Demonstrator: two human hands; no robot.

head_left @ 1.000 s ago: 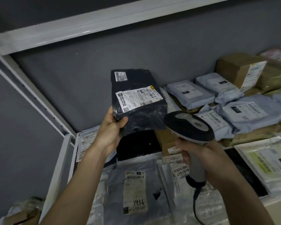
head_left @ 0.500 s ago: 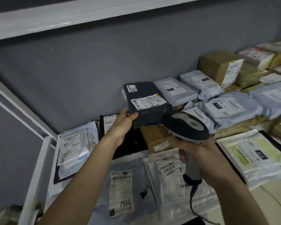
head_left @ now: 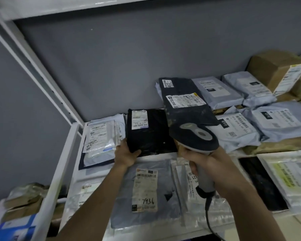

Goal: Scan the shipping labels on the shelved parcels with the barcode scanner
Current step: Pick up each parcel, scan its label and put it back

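My left hand (head_left: 127, 154) grips the near left corner of a black plastic parcel (head_left: 151, 136) lying on the shelf, thumb on top. Its white shipping label (head_left: 139, 119) faces up at its far left. My right hand (head_left: 205, 160) holds the grey barcode scanner (head_left: 195, 136) by its handle, and the dark head sits just right of that parcel. Behind the scanner a dark grey parcel (head_left: 182, 108) with a white label rests on the pile, with no hand on it.
Pale grey mailers (head_left: 278, 122) and a cardboard box (head_left: 271, 66) fill the right of the shelf. A grey mailer marked 7936 (head_left: 146, 188) lies in front, clear bags (head_left: 101, 140) at the left. The white shelf post (head_left: 59, 164) runs down the left; the scanner cable (head_left: 209, 221) hangs below.
My left hand has let go of the dark grey parcel, now lying on the pile, and taken hold of the black parcel to its left. The scanner stays in my right hand.
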